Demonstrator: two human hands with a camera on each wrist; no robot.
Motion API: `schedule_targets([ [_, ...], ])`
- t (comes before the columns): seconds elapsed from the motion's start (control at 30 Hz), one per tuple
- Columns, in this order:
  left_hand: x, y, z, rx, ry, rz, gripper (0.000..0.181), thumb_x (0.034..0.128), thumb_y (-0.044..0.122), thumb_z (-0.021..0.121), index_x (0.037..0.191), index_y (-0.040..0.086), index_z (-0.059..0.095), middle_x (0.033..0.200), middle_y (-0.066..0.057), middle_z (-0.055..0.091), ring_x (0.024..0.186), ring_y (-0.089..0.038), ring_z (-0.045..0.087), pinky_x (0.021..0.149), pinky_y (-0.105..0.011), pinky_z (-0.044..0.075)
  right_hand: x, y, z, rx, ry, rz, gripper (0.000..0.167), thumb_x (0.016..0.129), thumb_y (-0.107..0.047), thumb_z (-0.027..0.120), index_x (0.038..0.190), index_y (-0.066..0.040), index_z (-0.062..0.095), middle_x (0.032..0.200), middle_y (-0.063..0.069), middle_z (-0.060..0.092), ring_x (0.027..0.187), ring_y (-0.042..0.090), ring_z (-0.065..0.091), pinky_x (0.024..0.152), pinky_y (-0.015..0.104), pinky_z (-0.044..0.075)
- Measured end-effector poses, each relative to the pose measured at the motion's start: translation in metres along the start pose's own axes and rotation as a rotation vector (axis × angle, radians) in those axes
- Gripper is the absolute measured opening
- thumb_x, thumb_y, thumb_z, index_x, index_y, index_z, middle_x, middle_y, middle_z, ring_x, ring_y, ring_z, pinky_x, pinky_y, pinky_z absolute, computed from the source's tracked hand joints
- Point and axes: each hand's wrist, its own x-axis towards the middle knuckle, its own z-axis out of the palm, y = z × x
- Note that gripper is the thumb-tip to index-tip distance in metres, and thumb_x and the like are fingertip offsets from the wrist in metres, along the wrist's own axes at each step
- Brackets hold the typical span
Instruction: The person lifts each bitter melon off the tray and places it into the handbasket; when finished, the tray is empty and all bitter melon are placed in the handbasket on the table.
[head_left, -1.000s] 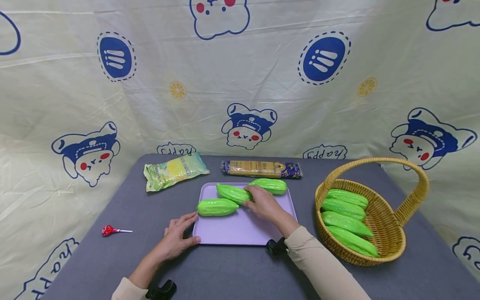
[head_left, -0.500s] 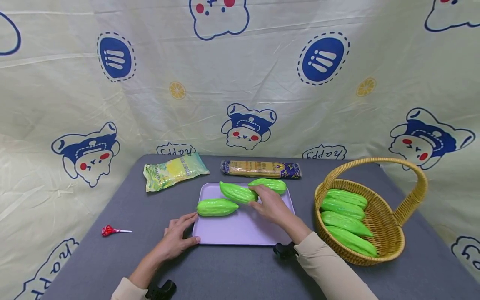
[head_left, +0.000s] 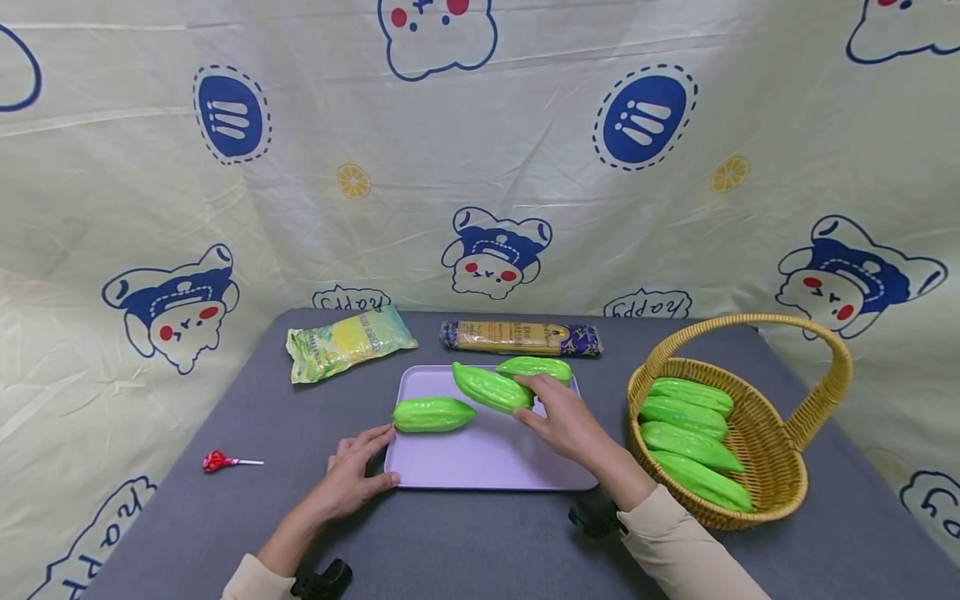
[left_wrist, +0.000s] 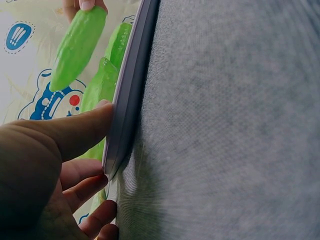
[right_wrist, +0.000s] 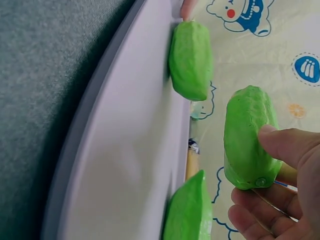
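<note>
In the head view my right hand (head_left: 566, 421) grips one end of a green bitter melon (head_left: 491, 388) above the light purple tray (head_left: 487, 458). Its thumb lies on the near side of the held bitter melon (right_wrist: 250, 135) in the right wrist view, with fingers beneath. A second bitter melon (head_left: 433, 415) rests at the tray's left, and a third bitter melon (head_left: 536, 368) lies at its back right, partly hidden. My left hand (head_left: 356, 475) touches the tray's front left corner, fingers along the left side and thumb (left_wrist: 90, 125) at the front rim.
On the right stands a wicker basket (head_left: 776, 483) with a tall handle and several bitter melons inside. A green-yellow packet (head_left: 351, 343) and a long noodle-like pack (head_left: 521, 339) lie behind the tray. A red lollipop (head_left: 217, 461) lies at the left.
My right hand has carried the held bitter melon to the right, away from the one at the tray's left. The left hand stays at the tray corner.
</note>
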Motion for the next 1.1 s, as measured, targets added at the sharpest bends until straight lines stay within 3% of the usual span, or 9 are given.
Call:
schedule_targets([
  [0.83, 0.0, 0.0, 0.0, -0.001, -0.004, -0.001, 0.066, 0.0822, 0.029, 0.071, 0.14, 0.01, 0.046, 0.147, -0.006, 0.041, 0.124, -0.032, 0.033, 0.091, -0.05, 0.025, -0.065, 0.007, -0.043, -0.07, 0.223, -0.098, 0.051, 0.076, -0.017, 0.077, 0.122, -0.008, 0.06, 0.109, 0.005, 0.065, 0.09, 0.014, 0.061, 0.073, 0.034, 0.05],
  [1.1, 0.0, 0.002, -0.001, -0.002, -0.006, -0.002, 0.066, 0.0822, 0.029, 0.071, 0.14, 0.01, 0.046, 0.147, -0.006, 0.041, 0.123, -0.032, 0.034, 0.09, -0.05, 0.025, -0.088, 0.009, -0.056, -0.093, 0.236, -0.039, 0.054, 0.075, -0.016, 0.078, 0.125, -0.011, 0.059, 0.111, 0.003, 0.064, 0.096, 0.015, 0.06, 0.076, 0.036, 0.049],
])
